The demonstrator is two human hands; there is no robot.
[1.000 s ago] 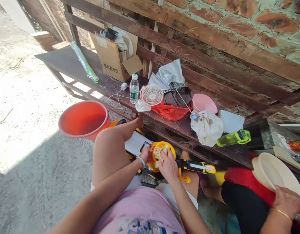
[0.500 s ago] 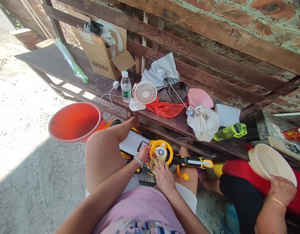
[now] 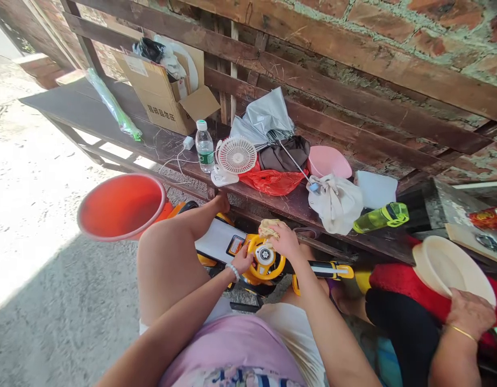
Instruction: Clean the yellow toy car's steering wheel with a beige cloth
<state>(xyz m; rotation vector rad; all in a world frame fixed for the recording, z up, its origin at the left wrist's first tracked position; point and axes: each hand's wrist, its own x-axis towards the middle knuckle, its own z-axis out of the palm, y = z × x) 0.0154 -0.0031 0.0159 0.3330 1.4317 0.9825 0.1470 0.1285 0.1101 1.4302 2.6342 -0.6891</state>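
A yellow toy ride-on car sits on the ground between my knees, with a yellow steering wheel (image 3: 265,258) and a white panel (image 3: 217,242). My left hand (image 3: 242,262) grips the wheel's left rim, fingers curled. My right hand (image 3: 285,240) is closed on a pale crumpled cloth (image 3: 268,227) pressed against the wheel's far rim.
A dark wooden bench (image 3: 91,110) holds a cardboard box (image 3: 163,97), water bottle (image 3: 204,147), small white fan (image 3: 235,156), grey umbrella (image 3: 264,115), red bag (image 3: 272,183), pink bowl (image 3: 329,161), white cloth bag (image 3: 337,203) and green bottle (image 3: 381,216). An orange bucket (image 3: 121,207) stands left. Another person's hand (image 3: 472,313) holds a cream bowl (image 3: 448,267) at right.
My right hand has carried the cloth from the wheel's near rim up to its far rim. My left hand stays on the wheel's left side. The view shifted slightly right.
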